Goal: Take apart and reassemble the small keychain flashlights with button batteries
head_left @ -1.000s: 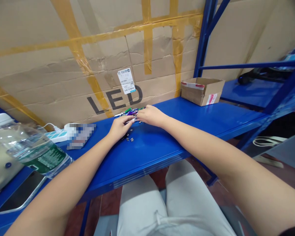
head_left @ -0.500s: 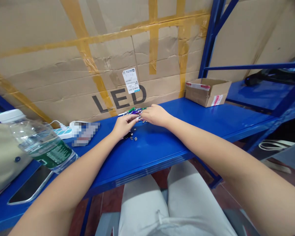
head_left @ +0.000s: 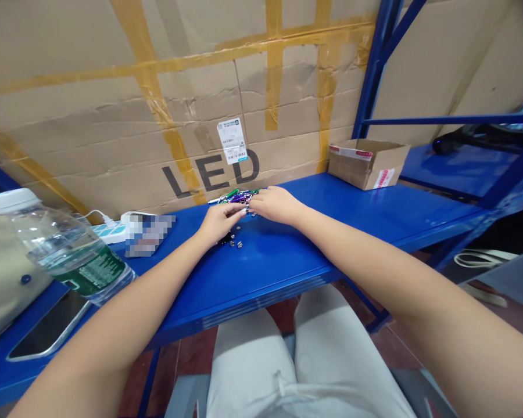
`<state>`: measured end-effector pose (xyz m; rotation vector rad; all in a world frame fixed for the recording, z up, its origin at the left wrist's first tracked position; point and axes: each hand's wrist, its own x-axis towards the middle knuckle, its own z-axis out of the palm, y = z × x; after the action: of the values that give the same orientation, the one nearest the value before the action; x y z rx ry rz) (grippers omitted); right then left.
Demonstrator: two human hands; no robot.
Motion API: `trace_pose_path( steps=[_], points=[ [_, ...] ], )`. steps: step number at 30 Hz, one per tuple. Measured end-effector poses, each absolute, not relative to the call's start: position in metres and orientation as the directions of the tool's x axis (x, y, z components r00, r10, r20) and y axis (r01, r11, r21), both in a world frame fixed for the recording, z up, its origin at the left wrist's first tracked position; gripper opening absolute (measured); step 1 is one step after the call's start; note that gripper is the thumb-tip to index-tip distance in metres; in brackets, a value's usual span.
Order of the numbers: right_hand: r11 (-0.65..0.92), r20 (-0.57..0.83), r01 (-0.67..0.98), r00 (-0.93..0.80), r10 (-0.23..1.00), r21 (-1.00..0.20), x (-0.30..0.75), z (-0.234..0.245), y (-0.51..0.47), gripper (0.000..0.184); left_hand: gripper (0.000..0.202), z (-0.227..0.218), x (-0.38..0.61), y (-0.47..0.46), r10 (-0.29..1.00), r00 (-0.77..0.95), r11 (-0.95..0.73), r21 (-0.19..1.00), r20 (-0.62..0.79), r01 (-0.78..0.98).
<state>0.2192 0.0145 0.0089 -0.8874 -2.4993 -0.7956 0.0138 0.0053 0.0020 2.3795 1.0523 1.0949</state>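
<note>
Two hands (head_left: 218, 223) (head_left: 275, 205) at one small shiny piece (head_left: 247, 207), beside one colourful pile (head_left: 237, 197)

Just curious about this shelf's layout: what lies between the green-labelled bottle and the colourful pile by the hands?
In the head view, a power strip and a blurred-out flat item lie between the green-labelled bottle and the colourful pile.

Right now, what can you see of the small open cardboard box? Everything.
The small cardboard box is brown and open-topped, sitting upright on the blue shelf, to the right of the right hand. A white-and-red strip runs along the upper edge of one side; a white label with pinkish-red markings is on the adjoining side. Neither hand touches it. Its floor is hidden from this angle.
</note>
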Motion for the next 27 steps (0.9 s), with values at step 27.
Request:
trace_pose_path(
  steps=[27],
  points=[
    [0.652,0.423,0.711,-0.692,0.585,0.262,0.2175,0.0122,0.0107,0.020,0.032,0.0011,0.0145,0.0047,0.731,0.468,-0.681,0.499,0.497,0.536]
  ],
)
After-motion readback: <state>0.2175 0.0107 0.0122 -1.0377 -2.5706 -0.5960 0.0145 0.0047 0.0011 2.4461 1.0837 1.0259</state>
